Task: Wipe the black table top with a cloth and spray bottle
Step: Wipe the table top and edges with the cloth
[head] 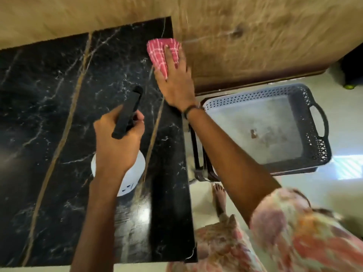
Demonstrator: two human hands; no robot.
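black marble-look surface [59, 95] fills the left half of the view, gold and white veins across it. pink checked cloth [160, 54] is pressed flat at the surface's far right corner, about 1 o'clock from centre, under the right hand [174, 75]; fingers are laid out straight over the cloth, palm down, nothing gripped, judged so pressure is spread for wiping. cloth sits right at the edge, touching the wooden panel [255, 36] behind it, so no room is left further out at 12 or 3 o'clock; open room lies toward 9 and 6 o'clock.

spray bottle [127, 112] is held by the left hand [117, 140] near the middle of the view, fingers curled round the black trigger head, white body below it over the surface; whether it rests on the surface cannot be told. nozzle is pointed toward 1 o'clock, judged kept ready for the next spray.

the surface's right edge runs 12 to 6 o'clock; just beyond it at 3 o'clock a grey perforated basket [275, 122] is seen on a dark stand. floor [343, 193] and a bare foot [219, 197] are seen at 5 o'clock.
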